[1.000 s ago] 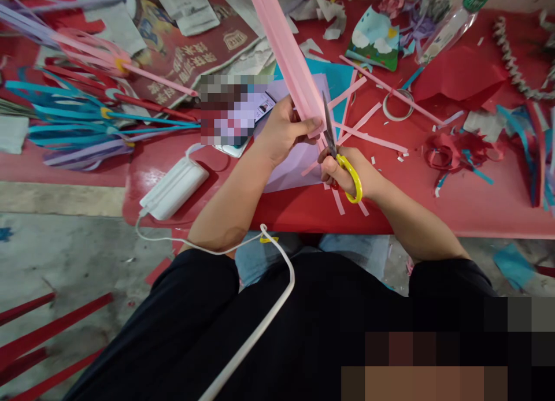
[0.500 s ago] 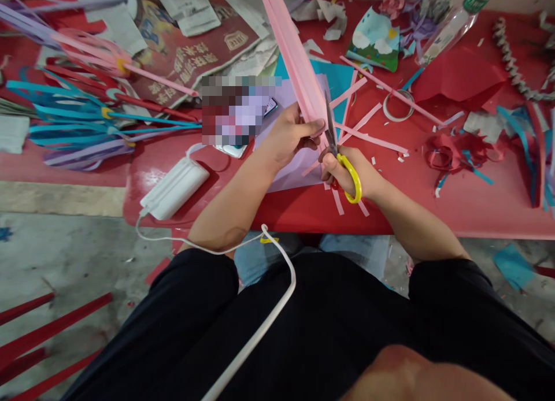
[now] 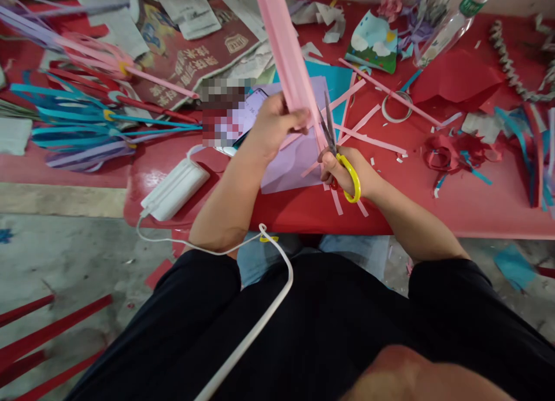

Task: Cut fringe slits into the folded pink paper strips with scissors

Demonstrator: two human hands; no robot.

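My left hand [image 3: 274, 126] is closed on a long folded pink paper strip [image 3: 288, 54], which slants up to the far edge of the view. In my right hand [image 3: 342, 169] are scissors [image 3: 350, 178] with yellow handles, their blades pointing up and parted beside the strip's near end. Beneath the hands lie a purple sheet [image 3: 281, 178] and a teal sheet [image 3: 340, 80]. Thin pink strips [image 3: 375, 140] are scattered to the right of the scissors.
A white power bank [image 3: 173, 187] with a cable sits left on the red table [image 3: 433, 216], near a phone [image 3: 247, 115]. Teal paper loops [image 3: 73, 118] lie far left. On the right are a tape roll [image 3: 396, 113] and a plastic bottle [image 3: 455, 25].
My left hand has moved left with the pink strip, uncovering more of the scissor blades, which now look wider apart. My right hand has hardly moved.
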